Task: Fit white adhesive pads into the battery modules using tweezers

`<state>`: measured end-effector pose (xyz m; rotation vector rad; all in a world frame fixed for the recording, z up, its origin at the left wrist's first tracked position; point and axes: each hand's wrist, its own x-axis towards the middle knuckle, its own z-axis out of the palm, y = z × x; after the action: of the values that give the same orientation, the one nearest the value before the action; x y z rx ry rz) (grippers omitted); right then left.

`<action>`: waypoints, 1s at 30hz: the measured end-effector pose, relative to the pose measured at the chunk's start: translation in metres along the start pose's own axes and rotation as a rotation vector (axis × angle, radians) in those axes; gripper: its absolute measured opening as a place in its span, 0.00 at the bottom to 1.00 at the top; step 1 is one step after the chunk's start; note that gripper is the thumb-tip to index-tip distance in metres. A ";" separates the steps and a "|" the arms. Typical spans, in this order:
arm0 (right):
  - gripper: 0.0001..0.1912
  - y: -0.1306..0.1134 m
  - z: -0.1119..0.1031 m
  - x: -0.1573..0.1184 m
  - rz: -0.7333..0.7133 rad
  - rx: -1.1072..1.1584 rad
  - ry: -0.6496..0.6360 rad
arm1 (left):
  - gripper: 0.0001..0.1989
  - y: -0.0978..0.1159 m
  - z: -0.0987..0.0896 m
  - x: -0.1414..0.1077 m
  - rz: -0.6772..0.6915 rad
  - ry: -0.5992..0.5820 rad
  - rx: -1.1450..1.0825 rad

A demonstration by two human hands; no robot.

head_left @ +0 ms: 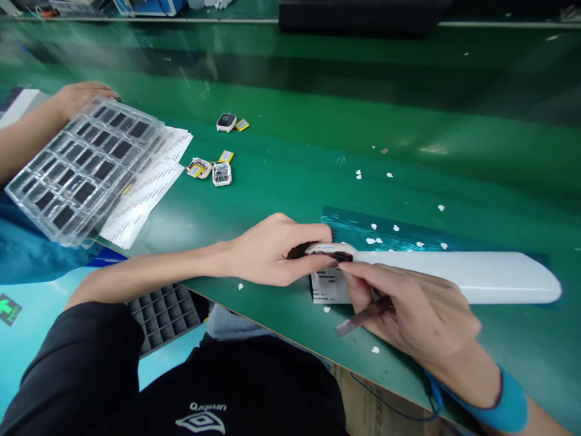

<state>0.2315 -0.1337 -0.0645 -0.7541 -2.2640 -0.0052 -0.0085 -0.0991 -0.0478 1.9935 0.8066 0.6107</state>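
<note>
My left hand (284,251) pinches a white smartwatch case (333,248) between thumb and forefinger. The case is tilted so its open side, with dark and reddish parts inside, faces me. The thumb and forefinger of my right hand (408,306) meet at the edge of that opening; what lies between their tips is too small to tell. A flat metal tool (358,320) is tucked in the right hand's curled fingers, its blunt end sticking out to the left. Under both hands lie a long white smooth piece (490,275) with a rounded end and a printed sheet (327,287).
Blue film (345,221) lies beneath, with small white scraps (441,208) scattered about. Opened watch cases (222,174) with yellow batteries (226,157) sit further left, another watch (226,122) behind. A co-worker's hand (84,97) is at stacked clear trays (84,163). A blue wristband (503,399) trails a cord.
</note>
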 end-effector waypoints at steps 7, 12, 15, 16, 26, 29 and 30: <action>0.10 -0.003 0.002 0.005 0.090 -0.099 0.052 | 0.10 0.003 -0.002 0.001 -0.179 -0.017 -0.564; 0.05 -0.003 0.006 0.001 0.139 -0.105 0.067 | 0.09 0.003 0.003 0.000 -0.183 0.006 -0.564; 0.09 -0.002 0.007 0.002 0.136 -0.096 0.050 | 0.08 0.004 0.005 -0.001 -0.195 0.014 -0.548; 0.10 -0.002 0.007 0.003 0.126 -0.096 0.050 | 0.08 0.005 0.006 -0.001 -0.198 0.021 -0.545; 0.11 -0.004 0.005 0.003 0.088 -0.106 0.037 | 0.10 0.007 0.012 -0.002 -0.198 0.096 -0.461; 0.10 -0.004 0.005 0.005 0.061 -0.079 0.013 | 0.11 0.007 0.012 -0.003 -0.157 0.127 -0.344; 0.10 -0.004 0.005 0.005 0.053 -0.078 0.011 | 0.11 0.007 0.011 -0.003 -0.142 0.130 -0.314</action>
<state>0.2235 -0.1331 -0.0636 -0.8525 -2.2436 -0.0726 -0.0005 -0.1102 -0.0471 1.6109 0.8642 0.7400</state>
